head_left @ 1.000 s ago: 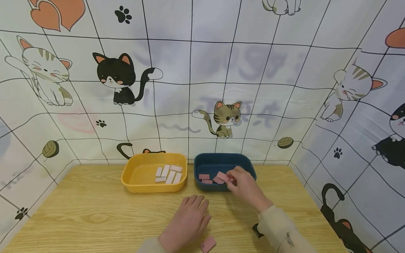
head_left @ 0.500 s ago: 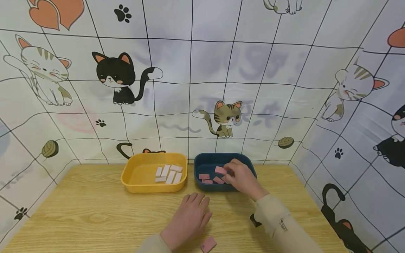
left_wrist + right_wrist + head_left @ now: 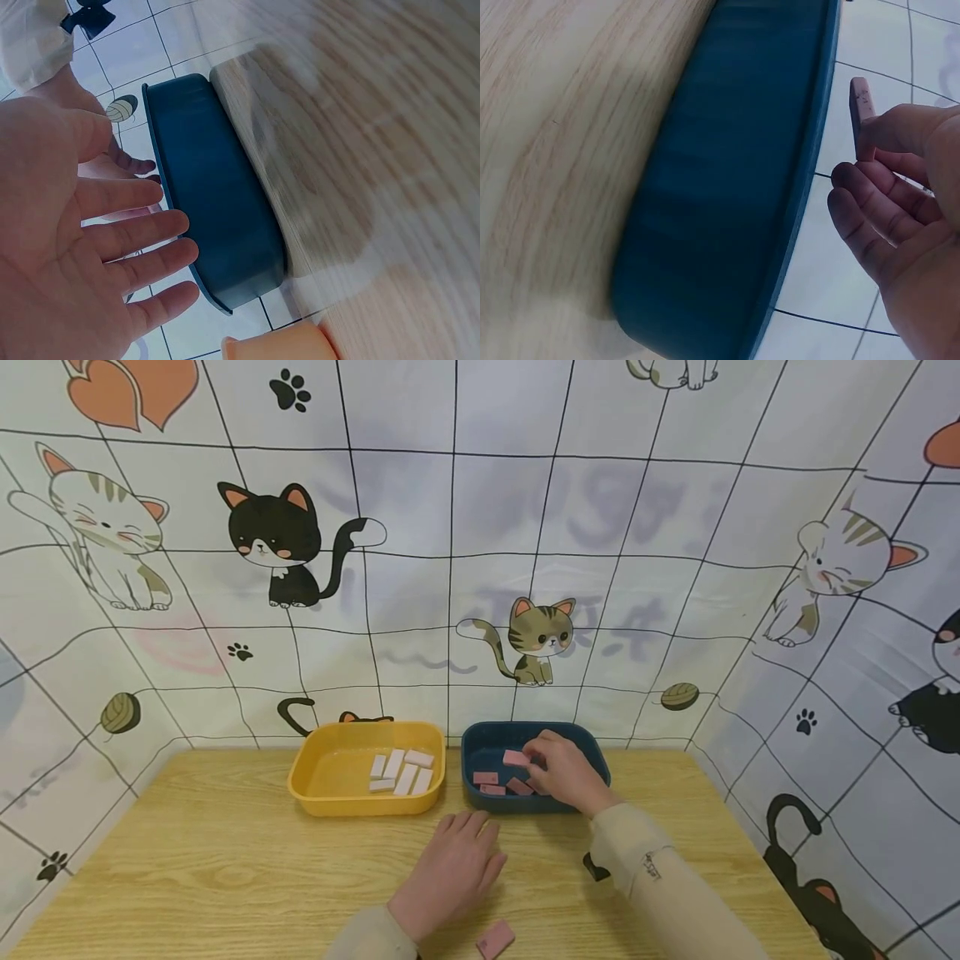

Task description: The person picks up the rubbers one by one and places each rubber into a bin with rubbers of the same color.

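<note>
My right hand pinches a small pink rectangular block between thumb and fingers, over the dark blue bin. In the right wrist view this block stands above the bin's rim, with small dark marks on one face. Several more pink blocks lie inside the bin, some partly hidden by the right hand. My left hand is held in front of the bins with its fingers extended and nothing in its grasp. On the table close to it lies a single pink block.
Left of the blue bin stands a yellow bin with several white blocks in its right half. Both sit at the back of the wooden table, against a cat-print sheet that also rises on both sides.
My right hand has lifted the pink block off the others and shifted it slightly left and up over the blue bin. The left hand has crept a little forward.
</note>
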### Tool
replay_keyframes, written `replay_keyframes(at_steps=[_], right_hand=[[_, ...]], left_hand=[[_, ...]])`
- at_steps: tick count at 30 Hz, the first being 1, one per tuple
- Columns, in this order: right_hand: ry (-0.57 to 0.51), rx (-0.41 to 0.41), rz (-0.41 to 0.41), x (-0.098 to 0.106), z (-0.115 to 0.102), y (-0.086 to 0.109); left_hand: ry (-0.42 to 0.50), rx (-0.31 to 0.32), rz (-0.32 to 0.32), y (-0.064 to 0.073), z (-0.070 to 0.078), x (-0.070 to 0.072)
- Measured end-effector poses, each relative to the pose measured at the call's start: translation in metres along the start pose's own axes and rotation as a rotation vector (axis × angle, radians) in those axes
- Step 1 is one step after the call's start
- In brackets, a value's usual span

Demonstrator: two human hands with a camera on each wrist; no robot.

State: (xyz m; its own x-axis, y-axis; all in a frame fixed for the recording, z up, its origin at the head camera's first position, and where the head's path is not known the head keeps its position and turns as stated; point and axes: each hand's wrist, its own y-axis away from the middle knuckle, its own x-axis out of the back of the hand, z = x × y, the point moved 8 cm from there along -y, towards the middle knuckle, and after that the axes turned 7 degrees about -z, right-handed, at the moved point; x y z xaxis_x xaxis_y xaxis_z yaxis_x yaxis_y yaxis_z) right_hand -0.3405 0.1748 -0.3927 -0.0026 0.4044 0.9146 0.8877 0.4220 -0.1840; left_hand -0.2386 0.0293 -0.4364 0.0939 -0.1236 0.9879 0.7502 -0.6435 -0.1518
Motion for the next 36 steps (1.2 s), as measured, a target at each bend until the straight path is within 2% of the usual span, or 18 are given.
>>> replay_keyframes(at_steps=[9, 17, 23, 36], right_hand=[[-0.011, -0.071, -0.030, -0.013, 0.015, -0.013], [-0.030, -0.157, -0.079, -0.030, 0.029, -0.023], [-0.019, -0.180, -0.101, -0.040, 0.034, -0.025], [0.006, -0.220, -0.175, -0.052, 0.044, -0.034]], left_hand=[[-0.015, 0.002, 0.011, -0.007, 0.002, 0.003], [-0.008, 0.006, 0.009, -0.006, 0.001, 0.003], [0.003, 0.015, 0.011, -0.003, 0.000, 0.002], [-0.005, 0.012, -0.003, -0.006, -0.001, -0.002]])
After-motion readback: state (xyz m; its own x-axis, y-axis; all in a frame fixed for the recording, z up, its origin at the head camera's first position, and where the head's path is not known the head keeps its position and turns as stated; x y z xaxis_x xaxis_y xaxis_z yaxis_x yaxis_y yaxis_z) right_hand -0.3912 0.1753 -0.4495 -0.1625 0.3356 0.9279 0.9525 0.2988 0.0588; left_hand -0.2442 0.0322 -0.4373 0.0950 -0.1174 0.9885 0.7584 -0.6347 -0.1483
